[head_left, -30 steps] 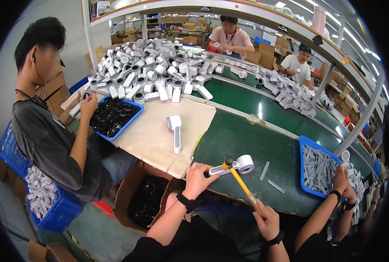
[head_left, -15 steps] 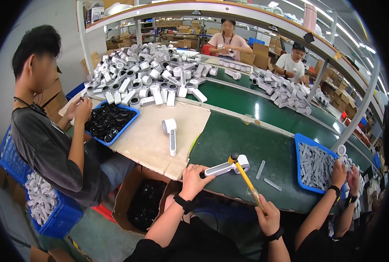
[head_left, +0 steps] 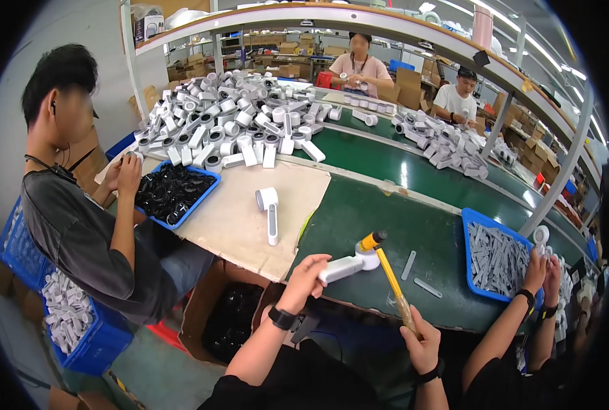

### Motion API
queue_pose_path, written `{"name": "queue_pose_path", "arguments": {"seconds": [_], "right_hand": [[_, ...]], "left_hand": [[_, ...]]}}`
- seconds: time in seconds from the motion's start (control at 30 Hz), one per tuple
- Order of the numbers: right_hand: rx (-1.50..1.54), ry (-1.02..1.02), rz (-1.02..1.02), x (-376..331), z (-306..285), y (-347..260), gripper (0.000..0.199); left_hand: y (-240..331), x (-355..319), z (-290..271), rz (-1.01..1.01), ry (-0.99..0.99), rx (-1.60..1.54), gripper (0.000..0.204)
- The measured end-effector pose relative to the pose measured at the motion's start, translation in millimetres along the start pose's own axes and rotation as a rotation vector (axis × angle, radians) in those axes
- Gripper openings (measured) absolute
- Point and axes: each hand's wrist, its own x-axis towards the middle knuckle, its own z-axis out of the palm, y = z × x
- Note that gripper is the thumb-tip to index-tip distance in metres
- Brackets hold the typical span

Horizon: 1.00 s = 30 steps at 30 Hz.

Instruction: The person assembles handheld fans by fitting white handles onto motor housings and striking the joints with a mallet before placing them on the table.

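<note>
White device (head_left: 343,269): over the green counter (head_left: 359,212), near its front edge, round end rightward.
Left hand (head_left: 303,281): fingers grasping its handle.
Right hand (head_left: 424,342): fingers wrapped around a yellow hammer (head_left: 390,277); hammer's head at the round end, contact unclear.
Grey strips (head_left: 408,265): 2, lying rightward.

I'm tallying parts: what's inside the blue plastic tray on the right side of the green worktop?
The blue plastic tray holds a heap of slim grey strips. The heap hides the floor beneath it and its lower layers.
</note>
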Motion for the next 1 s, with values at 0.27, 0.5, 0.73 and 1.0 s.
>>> {"name": "queue_pose_path", "arguments": {"seconds": [0.27,0.5,0.73,1.0], "right_hand": [[-0.063,-0.144,-0.121,10.7,13.7,-7.7,0.052],[-0.243,-0.132,-0.242,13.6,27.5,-18.6,0.051],[-0.187,-0.106,-0.226,10.6,28.8,-19.0,0.049],[-0.242,-0.234,-0.314,7.7,36.2,-19.2,0.049]], "left_hand": [[-16.3,-7.7,-21.1,0.6,0.37,0.855,0.031],[-21.2,2.3,-29.8,0.726,0.373,1.014,0.023],[-23.5,3.8,-31.7,0.752,0.387,0.993,0.022],[-31.4,10.1,-36.3,0.744,0.406,1.004,0.026]]}}
